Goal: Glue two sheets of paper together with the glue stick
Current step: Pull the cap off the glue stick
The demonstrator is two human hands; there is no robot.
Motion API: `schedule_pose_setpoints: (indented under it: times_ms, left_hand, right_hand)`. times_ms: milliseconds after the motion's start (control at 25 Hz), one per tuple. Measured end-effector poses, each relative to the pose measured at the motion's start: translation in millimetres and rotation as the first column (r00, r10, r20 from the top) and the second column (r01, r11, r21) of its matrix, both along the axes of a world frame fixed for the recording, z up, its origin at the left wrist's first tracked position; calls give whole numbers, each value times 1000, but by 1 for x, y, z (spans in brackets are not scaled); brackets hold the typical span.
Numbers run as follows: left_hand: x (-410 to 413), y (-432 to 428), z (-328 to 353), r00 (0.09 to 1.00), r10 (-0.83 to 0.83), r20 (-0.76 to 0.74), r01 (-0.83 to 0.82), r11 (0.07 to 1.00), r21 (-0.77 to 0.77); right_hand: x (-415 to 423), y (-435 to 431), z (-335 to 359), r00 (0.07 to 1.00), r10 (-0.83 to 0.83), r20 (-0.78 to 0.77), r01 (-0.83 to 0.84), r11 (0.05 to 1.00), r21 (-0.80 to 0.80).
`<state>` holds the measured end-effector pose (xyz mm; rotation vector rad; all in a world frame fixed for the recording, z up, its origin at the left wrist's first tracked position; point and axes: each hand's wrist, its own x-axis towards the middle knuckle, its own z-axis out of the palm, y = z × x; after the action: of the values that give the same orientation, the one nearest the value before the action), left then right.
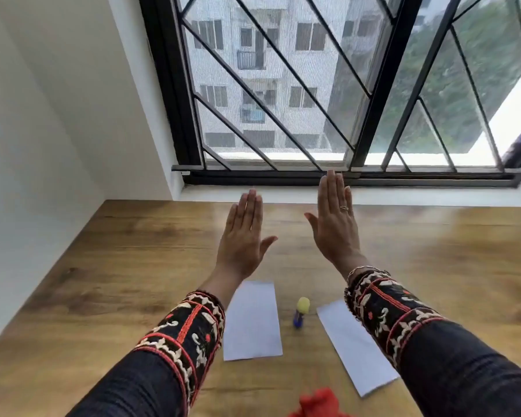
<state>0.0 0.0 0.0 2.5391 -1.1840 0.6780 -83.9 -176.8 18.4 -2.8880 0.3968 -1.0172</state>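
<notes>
Head view looked down over a wooden surface (109, 266) set against a barred window (313, 85). Both arms were stretched forward and raised above the surface, backs of the hands toward the camera. Left hand (243, 236) was flat, fingers straight and together, thumb out to the side, holding nothing. Right hand (336, 224) was the same, flat with straight fingers, a ring (344, 208) on one finger, holding nothing. Hands were apart, not touching each other.

Both sleeves were dark with embroidered cuffs in red, white and black: left cuff (187, 332), right cuff (382, 305).

On the surface below the arms lay two white sheets. Left sheet (253, 323) lay flat, its left edge partly hidden by the left cuff. Right sheet (349, 347) lay angled, partly covered by the right sleeve. Glue stick (300, 315), blue body with yellow cap, stood between the two sheets, touching neither. Something red (316, 404) showed at the bottom edge, blurred, cannot tell what.
</notes>
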Motion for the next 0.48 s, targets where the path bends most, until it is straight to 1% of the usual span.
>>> schedule_pose_setpoints:
  times_ms: [120,160,280,480]
  left_hand:
    - [-3,2,-5,999,-4,-53,6,999,31]
    - [-7,4,-7,998,9,-68,-5,999,54]
    - [-15,3,-13,992,-21,-128,27,999,46]
    - [-32,2,-37,950,-124,-285,152,985,78]
  right_hand:
    - [-3,2,-6,1000,-19,-1,19,1000,21]
    - [-6,4,-10,999,-24,-24,25,1000,18]
    - [-11,7,-20,999,-10,-41,12,999,41]
    - [-24,10,-35,996,-15,-85,24,995,101]
